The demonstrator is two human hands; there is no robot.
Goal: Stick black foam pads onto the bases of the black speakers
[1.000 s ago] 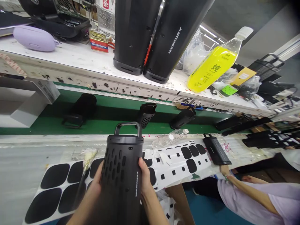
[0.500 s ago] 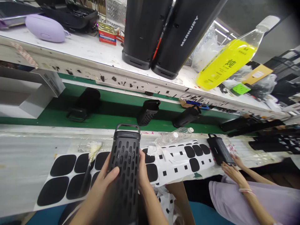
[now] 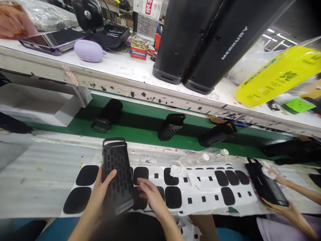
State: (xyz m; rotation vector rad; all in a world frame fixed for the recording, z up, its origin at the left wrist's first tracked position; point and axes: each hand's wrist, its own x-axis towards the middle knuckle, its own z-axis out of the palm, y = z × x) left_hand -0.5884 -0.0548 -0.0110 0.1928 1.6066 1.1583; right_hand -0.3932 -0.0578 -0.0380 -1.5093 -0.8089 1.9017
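Note:
My left hand is wrapped round the left side of a black portable speaker, thumb on its slotted front. The speaker is held up, slightly tilted, with its loop handle at the top. My right hand is off the speaker, just to its right, fingers apart and holding nothing visible. Beneath both hands lies a white sheet of black rounded stickers, partly hidden by the speaker. A crumpled white scrap rests on the sheet.
On the green belt beyond lie several black speakers, one straight ahead. Clear plastic bottles lie behind the sheet. A shelf overhangs the belt, bearing tall black speakers and a yellow bottle. At right, a co-worker's hands hold another speaker.
My right hand has let go of the speaker and opened beside it. The speaker has shifted left in my left hand. The co-worker now wipes their speaker with something white. The view has turned left.

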